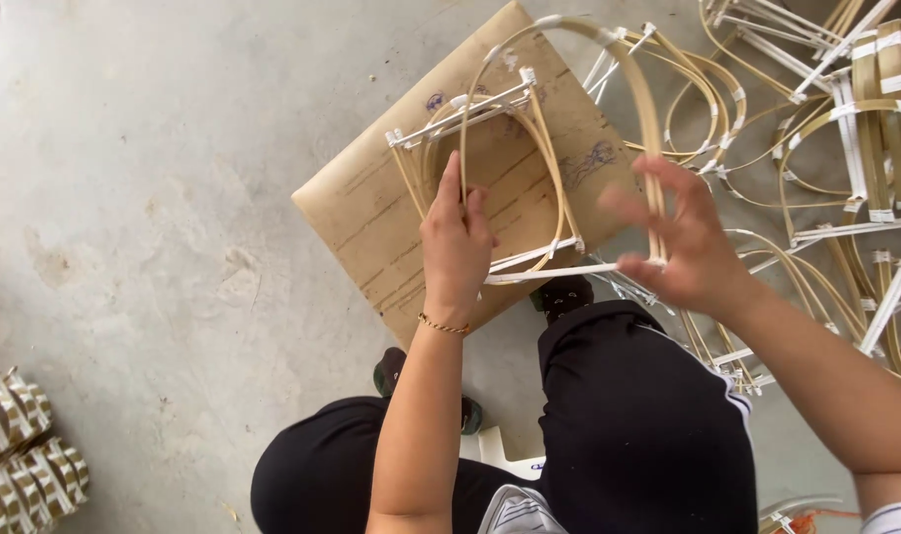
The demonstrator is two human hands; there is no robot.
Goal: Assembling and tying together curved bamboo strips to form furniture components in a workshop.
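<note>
The frame [510, 168], bent bamboo strips bound with white tape at the joints, lay on a brown board [371, 218] over the concrete floor [154, 198], just ahead of the person's knees. The left hand [457, 242] pressed flat on the frame's near side, fingers together and extended, pinning rather than gripping. The right hand [683, 242] was blurred, fingers spread and half curled around the tall outer hoop [633, 89]; whether it actually clasped the strip I could not tell. The frame looked light, springy and thin, likely to flex or crack if bent sharply, so the taped joints seemed the safest holds. A pile [846, 129] of similar frames lay to the right.
</note>
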